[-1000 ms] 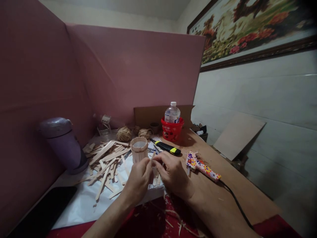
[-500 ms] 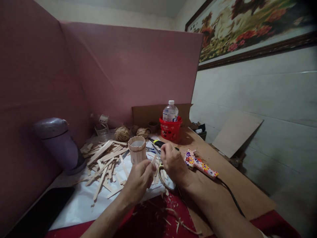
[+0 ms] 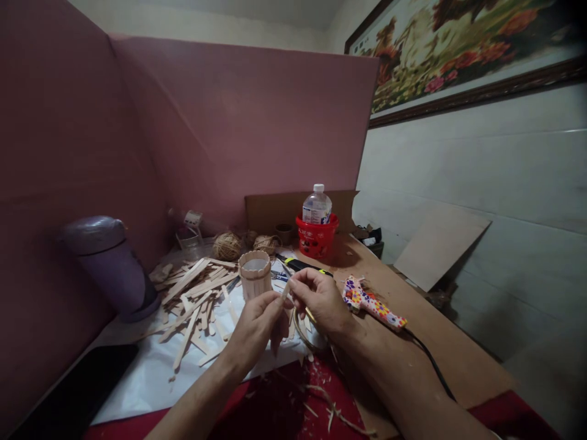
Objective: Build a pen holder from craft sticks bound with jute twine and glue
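My left hand [image 3: 258,321] pinches a short pale wooden craft stick [image 3: 286,291] between thumb and fingers. My right hand [image 3: 316,298] has its thumb and fingertips closed at the upper end of that stick, partly covering it. Just behind the left hand stands a small cup [image 3: 255,282] faced with upright craft sticks, its top open. A pair of scissors [image 3: 300,330] lies under and beside the right hand, mostly hidden.
Loose craft sticks [image 3: 197,305] are heaped on white paper at left. Twine balls [image 3: 227,246], a red bucket [image 3: 317,238] with a plastic bottle [image 3: 317,208], and a yellow-black cutter [image 3: 300,264] stand or lie behind. A flowered glue gun [image 3: 371,302] trails its cord at right. A purple tumbler [image 3: 112,269] leans at left.
My right hand has come left and its fingertips now meet the craft stick in my left hand. Earlier the two hands were apart. The left hand has shifted only slightly.
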The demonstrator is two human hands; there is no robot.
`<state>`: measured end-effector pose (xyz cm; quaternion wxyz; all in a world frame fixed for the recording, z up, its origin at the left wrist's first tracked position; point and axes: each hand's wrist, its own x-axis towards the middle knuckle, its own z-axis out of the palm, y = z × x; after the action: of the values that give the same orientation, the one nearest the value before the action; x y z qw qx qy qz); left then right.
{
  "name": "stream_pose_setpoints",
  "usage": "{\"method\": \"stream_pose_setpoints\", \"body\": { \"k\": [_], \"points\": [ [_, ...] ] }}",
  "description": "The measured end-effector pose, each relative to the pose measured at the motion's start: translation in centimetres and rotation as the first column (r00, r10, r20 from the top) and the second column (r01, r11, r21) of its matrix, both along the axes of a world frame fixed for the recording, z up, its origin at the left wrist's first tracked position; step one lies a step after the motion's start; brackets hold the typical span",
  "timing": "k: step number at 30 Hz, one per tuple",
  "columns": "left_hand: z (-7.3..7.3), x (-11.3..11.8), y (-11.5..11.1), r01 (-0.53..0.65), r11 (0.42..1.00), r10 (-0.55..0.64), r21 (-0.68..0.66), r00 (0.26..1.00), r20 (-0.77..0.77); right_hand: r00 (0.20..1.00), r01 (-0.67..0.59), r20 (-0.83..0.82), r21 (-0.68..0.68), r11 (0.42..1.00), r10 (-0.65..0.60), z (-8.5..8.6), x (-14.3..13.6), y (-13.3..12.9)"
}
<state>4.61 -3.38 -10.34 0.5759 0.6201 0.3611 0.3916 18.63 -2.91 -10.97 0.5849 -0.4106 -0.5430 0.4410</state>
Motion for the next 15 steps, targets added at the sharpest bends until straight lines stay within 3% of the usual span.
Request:
{"method": "stream_pose_setpoints", "body": {
  "k": [6, 15],
  "points": [
    [0.5, 0.0, -0.1, -0.078, 0.996, 0.078, 0.049, 0.997, 0.015, 0.995, -0.001, 0.101, 0.042, 0.999, -0.003, 0.5, -0.3, -0.9],
    [-0.2, 0.0, 0.2, -0.142, 0.988, 0.141, 0.055, 0.99, 0.013, 0.997, -0.069, 0.028, 0.033, 0.997, 0.068, 0.1, -1.1, -0.9]
  ]
}}
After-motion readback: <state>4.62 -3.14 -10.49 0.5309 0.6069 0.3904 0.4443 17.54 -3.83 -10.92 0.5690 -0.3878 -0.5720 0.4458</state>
